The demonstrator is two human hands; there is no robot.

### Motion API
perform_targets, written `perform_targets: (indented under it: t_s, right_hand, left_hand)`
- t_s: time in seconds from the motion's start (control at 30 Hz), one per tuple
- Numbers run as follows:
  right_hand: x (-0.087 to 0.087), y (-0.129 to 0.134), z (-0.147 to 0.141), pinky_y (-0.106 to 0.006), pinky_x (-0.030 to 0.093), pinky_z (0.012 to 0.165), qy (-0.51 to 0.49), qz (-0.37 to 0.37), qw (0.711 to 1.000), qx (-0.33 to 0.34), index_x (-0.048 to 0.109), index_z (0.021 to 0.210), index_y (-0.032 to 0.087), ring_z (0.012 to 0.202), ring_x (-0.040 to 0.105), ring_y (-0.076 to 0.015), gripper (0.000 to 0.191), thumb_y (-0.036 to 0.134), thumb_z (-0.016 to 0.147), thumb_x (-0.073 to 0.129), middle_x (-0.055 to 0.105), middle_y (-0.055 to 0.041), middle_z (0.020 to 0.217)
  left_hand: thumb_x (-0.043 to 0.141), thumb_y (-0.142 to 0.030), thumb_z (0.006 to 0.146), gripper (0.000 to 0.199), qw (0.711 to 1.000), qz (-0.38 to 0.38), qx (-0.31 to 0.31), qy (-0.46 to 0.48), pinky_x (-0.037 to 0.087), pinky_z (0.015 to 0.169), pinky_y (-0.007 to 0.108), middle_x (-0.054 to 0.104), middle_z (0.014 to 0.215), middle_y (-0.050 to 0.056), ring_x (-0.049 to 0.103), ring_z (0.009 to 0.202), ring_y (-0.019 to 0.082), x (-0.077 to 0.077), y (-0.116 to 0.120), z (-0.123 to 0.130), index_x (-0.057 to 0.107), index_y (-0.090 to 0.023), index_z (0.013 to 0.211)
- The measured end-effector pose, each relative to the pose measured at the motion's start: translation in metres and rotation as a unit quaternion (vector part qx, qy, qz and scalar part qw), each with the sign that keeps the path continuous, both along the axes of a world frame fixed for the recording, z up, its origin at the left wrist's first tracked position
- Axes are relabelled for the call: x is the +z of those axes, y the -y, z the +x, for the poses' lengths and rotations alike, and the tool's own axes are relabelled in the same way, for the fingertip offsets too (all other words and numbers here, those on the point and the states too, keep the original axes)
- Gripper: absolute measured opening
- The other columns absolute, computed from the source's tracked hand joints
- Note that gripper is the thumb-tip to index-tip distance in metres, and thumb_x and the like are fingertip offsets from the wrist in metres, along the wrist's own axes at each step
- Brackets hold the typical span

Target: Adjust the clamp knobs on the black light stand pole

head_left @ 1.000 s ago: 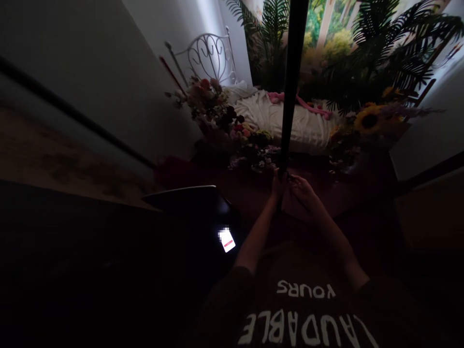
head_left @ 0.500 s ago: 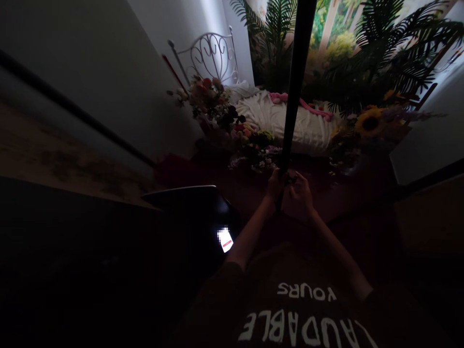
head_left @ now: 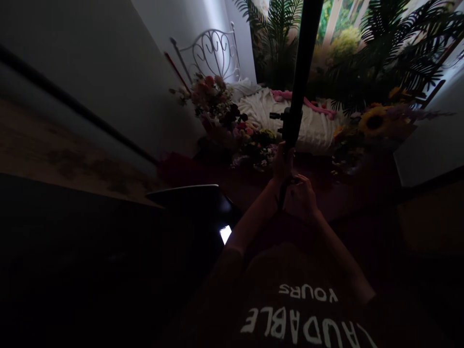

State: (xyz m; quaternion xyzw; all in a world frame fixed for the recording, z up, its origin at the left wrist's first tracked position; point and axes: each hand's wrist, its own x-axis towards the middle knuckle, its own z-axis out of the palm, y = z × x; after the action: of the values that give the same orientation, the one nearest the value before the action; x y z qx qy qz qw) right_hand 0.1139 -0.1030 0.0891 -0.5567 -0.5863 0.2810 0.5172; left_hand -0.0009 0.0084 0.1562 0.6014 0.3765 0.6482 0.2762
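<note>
A black stand pole [head_left: 304, 58] rises upright in front of me and runs out of the top of the view. A collar with knobs [head_left: 290, 123] sits on it. Just below that collar, my left hand [head_left: 283, 162] is wrapped round the pole. My right hand [head_left: 303, 193] is lower and to the right, its fingers closed at a dark knob [head_left: 292, 179] on the stand. Dim light hides the exact finger contact there. The lower end of the stand fades into darkness between my forearms.
A dark flat-topped surface [head_left: 188, 195] with a lit phone screen [head_left: 225, 234] stands left of my arm. Beyond are flowers [head_left: 213, 96], a white-draped bed [head_left: 253, 104] with a metal headboard [head_left: 213, 53], palm leaves [head_left: 387, 38] and a sunflower [head_left: 373, 121]. A dark bar [head_left: 79, 106] slants along the left.
My left hand has moved up along with the pole's upper part, and the collar with knobs now shows above it. My right hand stays at nearly the same height by the knob.
</note>
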Motion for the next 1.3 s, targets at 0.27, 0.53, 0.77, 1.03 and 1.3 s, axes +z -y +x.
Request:
perform_targets:
  t_s: [0.27,0.53,0.77,1.03,1.3]
  right_hand:
    - [-0.004,-0.010,0.016,-0.035,0.048,0.102,-0.035,-0.043,0.998,0.002,0.069,0.115,0.031,0.113,0.062,-0.0230,0.041,0.025,0.074,0.076,0.069,-0.0034,0.121]
    - [0.002,-0.026,0.003,-0.023,0.043,0.060,-0.122,-0.160,0.978,-0.052,0.065,0.069,0.022,0.075,0.063,-0.0177,0.030,0.046,0.085,0.066,0.066,-0.0010,0.069]
    - [0.007,-0.036,-0.006,-0.020,0.039,0.047,-0.341,-0.305,0.889,-0.009,0.056,0.070,0.023,0.048,0.050,-0.0106,0.032,0.047,0.090,0.054,0.049,0.0055,0.050]
    - [0.013,-0.043,-0.004,-0.019,0.032,0.042,-0.488,-0.321,0.807,0.086,0.044,0.064,0.023,0.043,0.037,-0.0087,0.025,0.019,0.085,0.057,0.040,0.0072,0.050]
    - [0.010,-0.030,-0.005,-0.026,0.053,0.065,-0.452,-0.297,0.835,0.098,0.065,0.097,0.021,0.078,0.063,-0.0132,0.008,0.026,0.095,0.058,0.066,-0.0011,0.091]
  left_hand:
    - [0.043,-0.067,0.091,0.049,0.999,-0.009,-0.018,0.040,0.048,0.065,0.024,0.058,0.067,-0.001,0.055,0.061,0.010,0.020,0.004,0.005,0.057,-0.020,0.095]
    - [0.039,-0.072,0.089,0.055,0.997,-0.020,-0.041,0.058,0.047,0.061,0.024,0.056,0.064,-0.002,0.052,0.055,0.009,0.009,-0.003,0.008,0.059,-0.021,0.096]
    - [0.040,-0.070,0.090,0.053,0.998,-0.021,-0.039,0.054,0.046,0.062,0.025,0.056,0.066,-0.001,0.053,0.058,0.010,0.005,0.000,0.006,0.058,-0.020,0.093]
    - [0.040,-0.059,0.098,0.042,0.996,-0.057,0.006,0.062,0.043,0.060,0.024,0.056,0.066,-0.002,0.053,0.058,0.009,-0.015,-0.004,0.016,0.058,-0.021,0.096]
    - [0.051,-0.055,0.095,0.036,0.996,-0.075,0.051,0.024,0.044,0.063,0.024,0.060,0.076,0.000,0.057,0.065,0.012,-0.054,0.007,0.019,0.059,-0.022,0.107]
